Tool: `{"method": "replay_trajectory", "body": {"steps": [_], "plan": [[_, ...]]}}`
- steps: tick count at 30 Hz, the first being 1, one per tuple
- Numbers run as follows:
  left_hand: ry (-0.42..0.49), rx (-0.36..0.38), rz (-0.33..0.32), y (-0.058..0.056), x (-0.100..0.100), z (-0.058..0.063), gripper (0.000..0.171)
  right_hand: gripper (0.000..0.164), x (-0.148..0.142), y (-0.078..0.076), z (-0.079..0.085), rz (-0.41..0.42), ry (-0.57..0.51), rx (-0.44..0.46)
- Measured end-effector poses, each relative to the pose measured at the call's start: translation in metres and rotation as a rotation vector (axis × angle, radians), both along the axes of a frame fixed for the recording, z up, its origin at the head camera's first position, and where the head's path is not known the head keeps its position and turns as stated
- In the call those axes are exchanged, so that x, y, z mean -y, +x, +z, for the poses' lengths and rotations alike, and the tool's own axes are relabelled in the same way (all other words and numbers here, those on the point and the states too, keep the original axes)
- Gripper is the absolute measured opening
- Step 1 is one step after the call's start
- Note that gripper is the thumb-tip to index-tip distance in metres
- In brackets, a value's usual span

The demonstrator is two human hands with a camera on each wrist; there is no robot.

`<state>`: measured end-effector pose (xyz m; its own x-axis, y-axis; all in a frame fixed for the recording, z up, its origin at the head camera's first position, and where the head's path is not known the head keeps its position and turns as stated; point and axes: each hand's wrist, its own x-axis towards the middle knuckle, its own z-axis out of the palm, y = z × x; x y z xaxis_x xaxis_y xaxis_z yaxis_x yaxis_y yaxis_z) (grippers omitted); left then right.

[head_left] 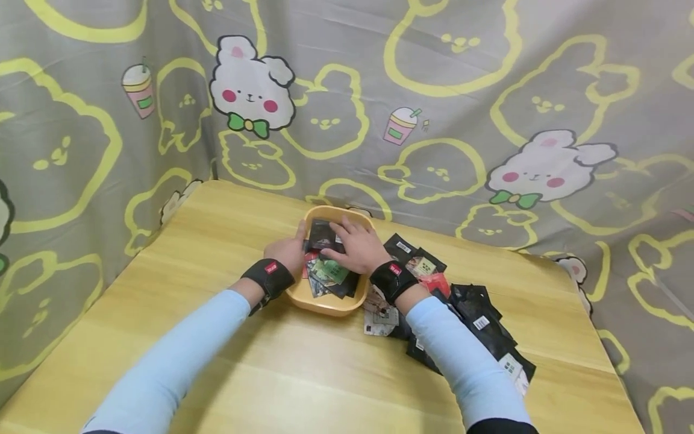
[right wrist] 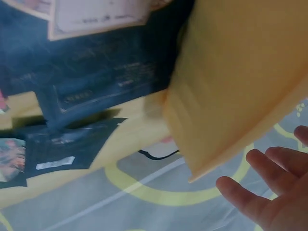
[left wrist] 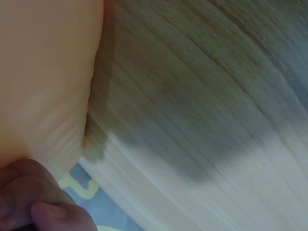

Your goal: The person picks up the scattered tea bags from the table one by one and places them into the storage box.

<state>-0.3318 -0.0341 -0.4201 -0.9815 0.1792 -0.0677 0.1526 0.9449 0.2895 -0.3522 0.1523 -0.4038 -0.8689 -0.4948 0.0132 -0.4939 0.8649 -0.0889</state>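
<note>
A yellow plastic basin (head_left: 328,308) stands on the table with several flat black sachets in it. One dark sachet (head_left: 321,234) lies on top near the far side, above one with a green label (head_left: 332,271). My left hand (head_left: 285,256) is at the basin's left rim, index finger pointing away. Its other fingers (left wrist: 53,204) are bent by the rim in the left wrist view; I cannot tell whether they grip anything. My right hand (head_left: 359,246) reaches over the right rim, its fingers spread above the sachets. Those fingers (right wrist: 245,197) stay apart in the right wrist view.
A loose spread of black sachets (head_left: 479,313) lies on the wooden table (head_left: 271,374) right of the basin, partly under my right forearm. A pale sachet (head_left: 381,319) is close to the basin's right side. Patterned grey cloth (head_left: 347,120) hangs along the table's back and sides.
</note>
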Motion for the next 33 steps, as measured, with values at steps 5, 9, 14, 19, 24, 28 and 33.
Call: {"method": "replay_trajectory", "body": {"steps": [5,9,14,19,24,28,33], "plan": [[0.027,0.007,-0.002,0.002,0.005,0.004,0.064,0.07,-0.015,-0.001,0.0,-0.01,-0.001,-0.015],[0.018,0.005,0.008,0.004,0.013,0.006,0.064,0.067,-0.034,-0.005,0.003,-0.06,-0.041,-0.017],[0.01,0.009,-0.016,0.002,0.008,0.006,0.064,0.068,-0.086,-0.003,0.0,-0.209,-0.047,0.022],[0.005,0.017,-0.04,-0.001,-0.001,0.003,0.067,0.067,-0.137,0.006,-0.013,-0.328,-0.044,0.072],[0.0,0.008,-0.039,-0.004,0.001,-0.001,0.068,0.076,-0.164,0.01,-0.032,-0.395,-0.041,0.181],[-0.001,0.015,-0.036,-0.005,0.001,-0.003,0.068,0.09,-0.173,0.009,-0.042,-0.434,-0.01,0.269],[0.002,0.019,-0.033,-0.005,-0.001,-0.003,0.069,0.088,-0.17,0.004,-0.039,-0.464,0.001,0.328]]}}
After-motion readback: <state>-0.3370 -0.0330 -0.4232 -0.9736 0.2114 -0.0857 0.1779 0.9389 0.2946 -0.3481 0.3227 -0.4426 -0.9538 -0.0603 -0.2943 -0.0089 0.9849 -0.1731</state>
